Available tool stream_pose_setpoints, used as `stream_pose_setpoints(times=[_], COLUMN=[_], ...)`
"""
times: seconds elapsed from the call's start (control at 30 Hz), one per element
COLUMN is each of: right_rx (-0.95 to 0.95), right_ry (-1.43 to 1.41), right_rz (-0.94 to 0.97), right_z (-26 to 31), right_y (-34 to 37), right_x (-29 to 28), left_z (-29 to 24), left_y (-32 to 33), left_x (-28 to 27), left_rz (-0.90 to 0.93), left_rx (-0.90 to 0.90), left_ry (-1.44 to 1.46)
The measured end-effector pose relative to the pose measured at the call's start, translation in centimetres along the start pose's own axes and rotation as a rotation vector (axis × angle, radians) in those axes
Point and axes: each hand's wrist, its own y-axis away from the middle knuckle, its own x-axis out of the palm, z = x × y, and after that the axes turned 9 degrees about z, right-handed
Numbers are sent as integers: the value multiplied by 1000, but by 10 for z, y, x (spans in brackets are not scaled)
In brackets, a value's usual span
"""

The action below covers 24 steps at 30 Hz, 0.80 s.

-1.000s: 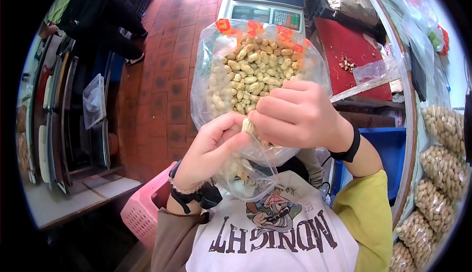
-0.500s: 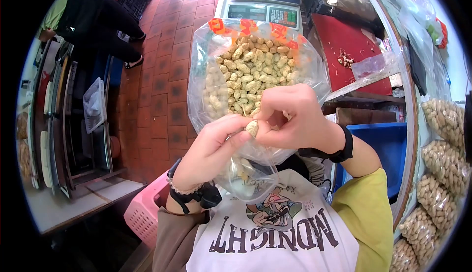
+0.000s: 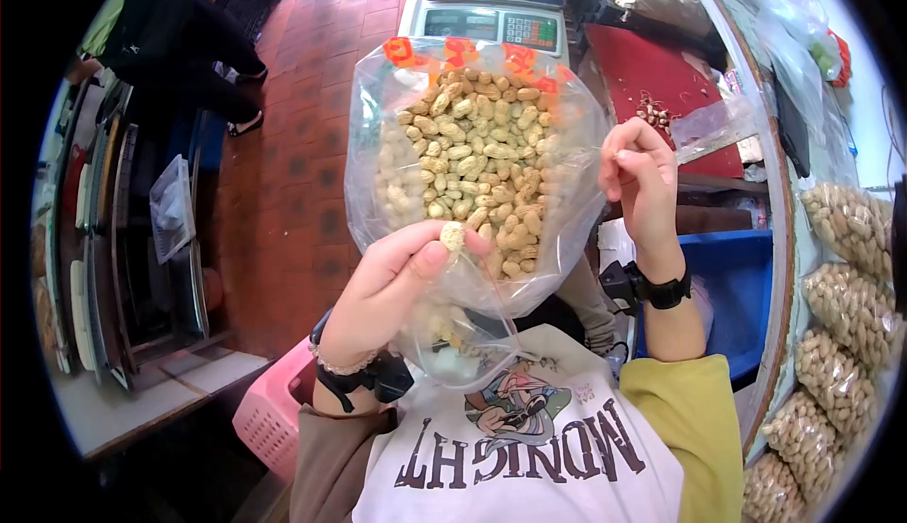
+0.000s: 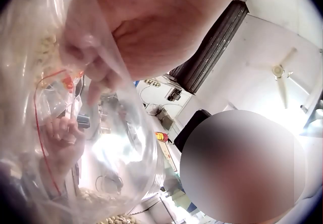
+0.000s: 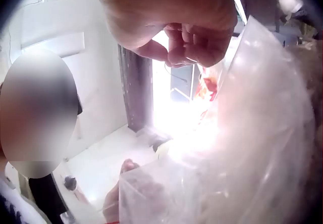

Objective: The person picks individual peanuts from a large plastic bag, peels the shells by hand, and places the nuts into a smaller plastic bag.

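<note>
In the head view, my left hand (image 3: 387,287) pinches a single peanut (image 3: 453,236) between thumb and fingers at the near edge of a clear plastic bag (image 3: 576,211). Many unshelled peanuts (image 3: 482,145) show through the bag's wide opening. My right hand (image 3: 647,178) is raised to the right of the bag, apart from it, fingers bent and thumb against a finger. From its fingertips, the right wrist view shows a thin strand (image 5: 176,76) hanging. The left wrist view has my left hand (image 4: 141,27) partly behind clear plastic; the pinched peanut cannot be made out there.
Beyond the bag is a scale (image 3: 487,27). A red board (image 3: 652,88) with small scraps lies at the right, above a blue bin (image 3: 723,287). Filled peanut bags (image 3: 836,301) line the far right. A pink basket (image 3: 274,414) and a standing person (image 3: 179,41) are at left.
My right hand has left the peanut and moved right, away from my left hand. My left hand still pinches the peanut and has shifted slightly left.
</note>
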Motion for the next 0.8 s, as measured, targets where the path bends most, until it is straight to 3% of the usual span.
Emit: stream_pose_setpoints(times=[0.17, 0.23, 0.37, 0.43, 0.5, 0.57, 0.63, 0.7, 0.8], right_rx=[90, 238, 610, 528, 302, 389, 508, 503, 32], right_ry=[-290, -630, -924, -827, -732, -721, -547, -477, 163], right_rz=[-228, -297, -426, -650, -832, -837, -599, -541, -352], right_z=[-38, -69, -139, -145, -149, -121, -112, -81, -28], right_y=[3, 5, 0, -16, -30, -37, -31, -25, -13], right_x=[-42, -65, -125, -145, -184, -175, -157, -110, -34], left_z=[2, 1, 5, 6, 7, 7, 9, 10, 12], left_y=[0, 0, 1, 3, 3, 3, 1, 1, -2], left_x=[-3, -2, -4, -5, -5, -6, -7, -7, -10], left_rz=[-28, -23, -40, -50, -60, -49, -59, -81, -49], left_rx=[19, 21, 29, 13, -10, 6, 6, 2, 1], left_ry=[-146, -148, -173, -129, -84, -59, -58, -51, -31])
